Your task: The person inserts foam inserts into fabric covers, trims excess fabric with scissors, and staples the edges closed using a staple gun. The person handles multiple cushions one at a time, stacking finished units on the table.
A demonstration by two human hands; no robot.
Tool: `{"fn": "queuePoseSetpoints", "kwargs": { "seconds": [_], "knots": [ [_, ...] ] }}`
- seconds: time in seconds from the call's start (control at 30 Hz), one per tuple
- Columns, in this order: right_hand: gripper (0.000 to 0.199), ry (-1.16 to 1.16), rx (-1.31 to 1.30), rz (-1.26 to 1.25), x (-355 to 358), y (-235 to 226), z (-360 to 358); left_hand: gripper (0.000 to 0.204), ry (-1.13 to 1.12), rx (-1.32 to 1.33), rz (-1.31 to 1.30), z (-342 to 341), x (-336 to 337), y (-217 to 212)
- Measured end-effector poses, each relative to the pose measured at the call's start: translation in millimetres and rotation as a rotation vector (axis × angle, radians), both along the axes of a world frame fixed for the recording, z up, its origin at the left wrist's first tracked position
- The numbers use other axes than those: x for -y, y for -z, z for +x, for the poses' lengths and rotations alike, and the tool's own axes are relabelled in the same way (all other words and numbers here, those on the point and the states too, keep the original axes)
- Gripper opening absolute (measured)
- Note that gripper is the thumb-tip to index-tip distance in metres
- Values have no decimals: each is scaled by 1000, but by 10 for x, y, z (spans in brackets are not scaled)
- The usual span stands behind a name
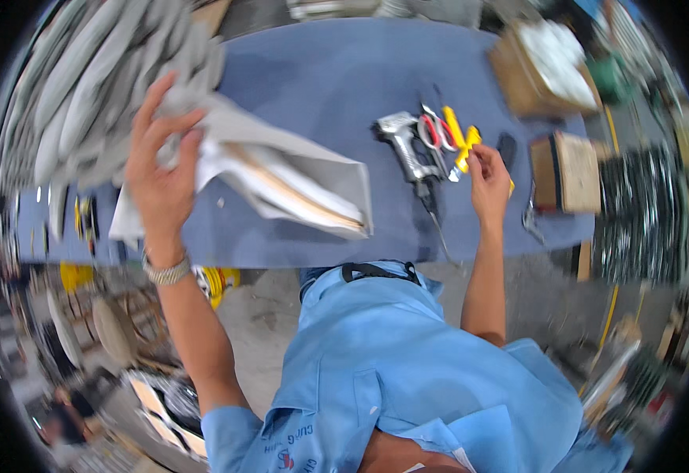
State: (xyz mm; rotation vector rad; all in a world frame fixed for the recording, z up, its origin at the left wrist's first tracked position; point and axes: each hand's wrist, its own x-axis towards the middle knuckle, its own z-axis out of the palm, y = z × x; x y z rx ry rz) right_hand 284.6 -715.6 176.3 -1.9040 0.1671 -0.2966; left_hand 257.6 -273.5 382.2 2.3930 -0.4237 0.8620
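At the left, my left hand (163, 169) pinches the edge of a light grey fabric cover (281, 142), index finger raised. The cover is tilted, and its gaping side shows white padding (301, 193) and a thin tan board edge (281, 183). To the right, my right hand (490, 181) has its fingertips closed on a yellow tool (471, 140) with a silvery end; its exact kind is blurred. Beside it lie red-handled scissors (436, 132), another yellow handle (452, 124) and a silver staple gun (407, 146) with a hose running to the table's near edge.
A blue-covered table (313, 71) lies in front of me. Grey padded pieces (100, 87) are piled at its left. At the right stand a carton with white material (518, 79), a smaller box (569, 173) and a dark stack (640, 213). A dark object (506, 148) lies near my right hand.
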Motion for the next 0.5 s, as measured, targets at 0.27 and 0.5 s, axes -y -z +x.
{"fn": "queuePoseSetpoints", "kwargs": {
  "seconds": [0.27, 0.5],
  "knots": [
    [30, 76, -142, -326, 175, 903, 427, 17, 55, -68, -90, 308, -48, 70],
    [58, -198, -351, -604, 36, 1274, 1259, 17, 46, -8, 29, 239, 134, -52]
  ]
}}
